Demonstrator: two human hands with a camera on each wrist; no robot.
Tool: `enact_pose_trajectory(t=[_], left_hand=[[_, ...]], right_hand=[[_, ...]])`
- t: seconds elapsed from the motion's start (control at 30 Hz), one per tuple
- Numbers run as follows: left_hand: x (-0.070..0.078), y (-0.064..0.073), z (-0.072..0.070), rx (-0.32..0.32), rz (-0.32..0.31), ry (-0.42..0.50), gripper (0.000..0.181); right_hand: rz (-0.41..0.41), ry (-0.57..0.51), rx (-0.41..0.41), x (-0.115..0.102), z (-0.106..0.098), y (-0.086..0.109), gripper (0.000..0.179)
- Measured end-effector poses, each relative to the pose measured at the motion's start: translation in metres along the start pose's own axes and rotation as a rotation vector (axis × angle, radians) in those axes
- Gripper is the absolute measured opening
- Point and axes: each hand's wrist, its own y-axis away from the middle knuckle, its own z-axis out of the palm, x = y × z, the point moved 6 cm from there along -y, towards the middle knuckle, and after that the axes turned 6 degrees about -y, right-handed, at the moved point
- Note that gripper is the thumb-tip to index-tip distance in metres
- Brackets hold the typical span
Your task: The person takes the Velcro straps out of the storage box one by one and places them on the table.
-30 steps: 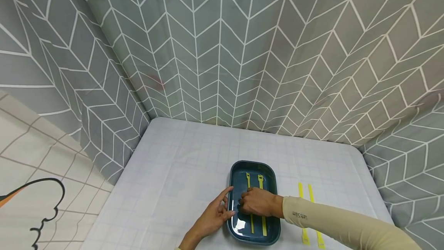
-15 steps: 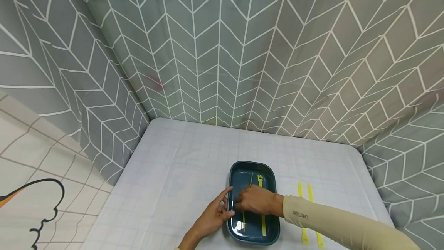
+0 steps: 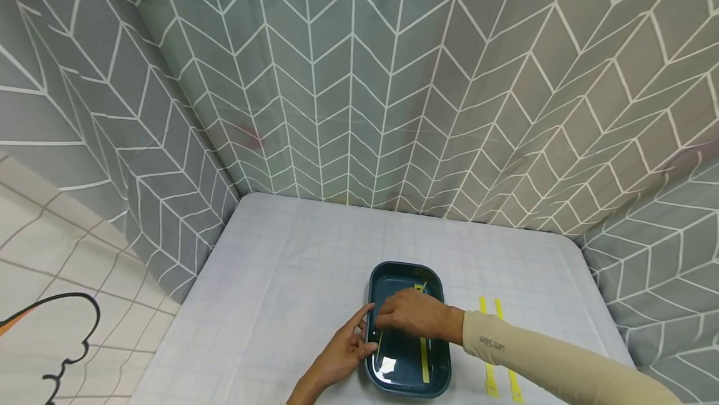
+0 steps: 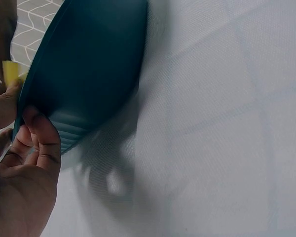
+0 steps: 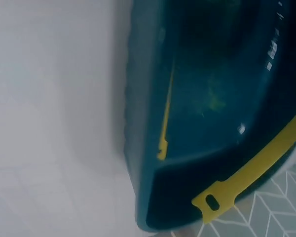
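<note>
A dark teal tray [image 3: 401, 367] sits on the table. My left hand [image 3: 344, 350] pinches its left rim, thumb over the inner side and fingers curled outside in the left wrist view. My right hand [image 3: 412, 312] is inside the tray, close to that rim, holding a yellow strap-type cable tie [image 5: 256, 170] with a slotted head. Part of that tie slants below the right fingertips in the head view. Another yellow cable tie [image 3: 424, 361] lies lengthwise in the tray, partly hidden under the right hand.
Two more yellow ties [image 3: 515, 386] lie on the white cloth right of the tray, partly covered by the right sleeve [image 3: 539, 352]. A grey patterned curtain [image 3: 348, 80] hangs behind the table [image 3: 298, 255].
The right hand has moved left toward the tray's left rim with one tie, which lay parallel to the other a second ago. The left hand stays at the rim.
</note>
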Motion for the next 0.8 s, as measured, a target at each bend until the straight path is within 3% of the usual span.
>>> enact_pose_trajectory(t=[0.23, 0.33, 0.5, 0.8], left_hand=[[-0.004, 0.000, -0.001, -0.002, -0.077, -0.023, 0.073], [-0.003, 0.000, 0.000, 0.004, -0.067, -0.034, 0.071], [0.001, 0.000, 0.001, 0.012, -0.015, -0.034, 0.071], [-0.001, -0.002, 0.001, 0.016, -0.035, -0.039, 0.073]], right_hand=[[0.036, -0.040, 0.187, 0.006, -0.032, 0.004, 0.024], [0.067, -0.075, 0.281, 0.013, -0.046, 0.009, 0.021], [0.146, -0.232, 0.395, 0.029, -0.062, 0.022, 0.015], [0.396, -0.464, 0.486, 0.054, -0.074, 0.050, 0.009]])
